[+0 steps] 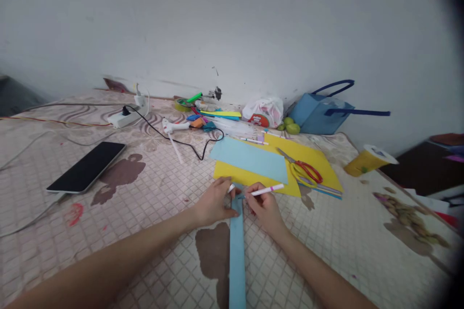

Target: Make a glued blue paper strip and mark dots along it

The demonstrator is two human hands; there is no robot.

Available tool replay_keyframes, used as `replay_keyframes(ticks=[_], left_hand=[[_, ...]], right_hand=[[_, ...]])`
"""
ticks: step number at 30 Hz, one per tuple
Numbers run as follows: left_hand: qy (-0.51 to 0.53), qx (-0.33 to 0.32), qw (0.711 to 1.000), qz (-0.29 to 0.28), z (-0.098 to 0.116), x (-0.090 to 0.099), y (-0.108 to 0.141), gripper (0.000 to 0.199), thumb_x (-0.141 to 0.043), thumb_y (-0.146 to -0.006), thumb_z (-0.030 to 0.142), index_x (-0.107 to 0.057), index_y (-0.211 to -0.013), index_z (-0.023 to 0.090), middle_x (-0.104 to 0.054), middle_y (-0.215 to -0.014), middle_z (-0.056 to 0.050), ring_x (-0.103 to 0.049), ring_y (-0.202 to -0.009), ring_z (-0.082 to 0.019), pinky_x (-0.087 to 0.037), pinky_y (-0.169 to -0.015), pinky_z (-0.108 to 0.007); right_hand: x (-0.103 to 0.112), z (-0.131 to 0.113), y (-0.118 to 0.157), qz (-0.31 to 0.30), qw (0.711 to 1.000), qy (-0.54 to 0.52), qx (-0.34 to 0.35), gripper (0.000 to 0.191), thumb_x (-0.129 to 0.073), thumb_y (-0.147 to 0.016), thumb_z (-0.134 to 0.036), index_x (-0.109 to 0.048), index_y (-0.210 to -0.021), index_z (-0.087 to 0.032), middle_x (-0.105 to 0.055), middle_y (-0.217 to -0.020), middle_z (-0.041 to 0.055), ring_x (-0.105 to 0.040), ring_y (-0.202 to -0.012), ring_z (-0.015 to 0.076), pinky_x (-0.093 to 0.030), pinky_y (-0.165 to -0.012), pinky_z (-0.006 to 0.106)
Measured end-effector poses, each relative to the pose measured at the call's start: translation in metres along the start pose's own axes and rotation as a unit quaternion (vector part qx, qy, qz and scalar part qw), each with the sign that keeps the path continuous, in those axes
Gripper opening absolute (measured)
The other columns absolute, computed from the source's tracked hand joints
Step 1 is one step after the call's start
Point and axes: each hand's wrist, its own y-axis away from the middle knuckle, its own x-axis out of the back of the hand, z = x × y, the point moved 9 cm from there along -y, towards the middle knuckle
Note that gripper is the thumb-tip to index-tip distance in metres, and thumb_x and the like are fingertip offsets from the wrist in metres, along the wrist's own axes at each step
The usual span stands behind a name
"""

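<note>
A long light blue strip (237, 256) of paper or felt runs from the near edge of view up to both hands. My left hand (215, 203) is closed at its far end, the thumb lying on the strip. A small white piece, seemingly a marker cap (231, 188), shows at its fingers. My right hand (264, 207) is closed around a slim white marker (268, 189) with a pink band, its tip at the strip's far end. Just beyond the hands lie a light blue sheet (250, 157) and yellow sheets (315, 152).
Red-and-yellow scissors (304, 171) rest on the yellow sheets. A glue gun (176, 126) trails a black cord. A tablet or phone (87, 166) lies left, near a power strip (123, 117). Against the wall stand a plastic bag (264, 112) and a blue bag (315, 113); a yellow roll (368, 160) lies right.
</note>
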Motion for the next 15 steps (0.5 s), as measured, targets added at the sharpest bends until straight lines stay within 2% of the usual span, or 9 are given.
replay_keyframes(ticks=[9, 15], left_hand=[[0.011, 0.007, 1.000, -0.014, -0.002, -0.002, 0.001, 0.039, -0.079, -0.053, 0.022, -0.047, -0.076, 0.020, -0.062, -0.104, -0.004, -0.047, -0.112, -0.027, -0.035, -0.097, -0.037], [0.018, 0.001, 1.000, -0.004, 0.000, 0.000, 0.001, 0.037, -0.079, -0.053, 0.022, -0.049, -0.075, 0.020, -0.062, -0.104, -0.004, -0.048, -0.113, -0.027, -0.035, -0.098, -0.039]], right_hand=[[0.000, 0.007, 0.000, -0.004, 0.999, -0.035, -0.024, 0.018, -0.054, -0.082, -0.037, -0.047, -0.078, -0.021, -0.040, -0.050, -0.0081, -0.038, -0.041, 0.0075, -0.028, -0.039, 0.020], [0.005, -0.003, 0.002, 0.023, 0.999, -0.029, 0.006, 0.019, -0.053, -0.083, -0.040, -0.051, -0.083, -0.021, -0.044, -0.055, -0.0063, -0.039, -0.043, 0.0084, -0.032, -0.040, 0.021]])
